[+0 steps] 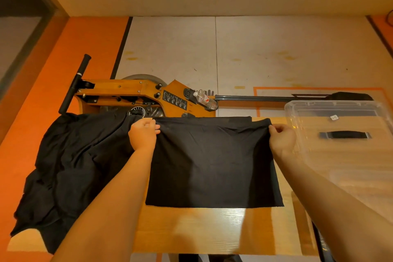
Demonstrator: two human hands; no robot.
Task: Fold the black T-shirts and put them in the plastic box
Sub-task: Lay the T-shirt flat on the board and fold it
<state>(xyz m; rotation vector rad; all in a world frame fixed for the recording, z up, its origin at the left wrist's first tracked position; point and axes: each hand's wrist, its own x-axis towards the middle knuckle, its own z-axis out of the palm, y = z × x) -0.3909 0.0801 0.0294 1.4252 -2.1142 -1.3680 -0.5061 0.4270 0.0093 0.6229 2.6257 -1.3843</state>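
Observation:
A black T-shirt (212, 168) lies flat on the wooden table (212, 229) as a folded rectangle. My left hand (143, 135) pinches its far left corner. My right hand (281, 137) pinches its far right corner. A heap of several crumpled black T-shirts (70, 166) covers the table's left end and hangs over its edge. The clear plastic box (344, 140) stands on the table's right end, just beyond my right hand; nothing shows inside it.
A wooden rowing machine (136, 93) with a black handle lies on the floor behind the table, a water bottle (205, 100) resting on it. Its rail runs to the right behind the box. Orange floor on the left.

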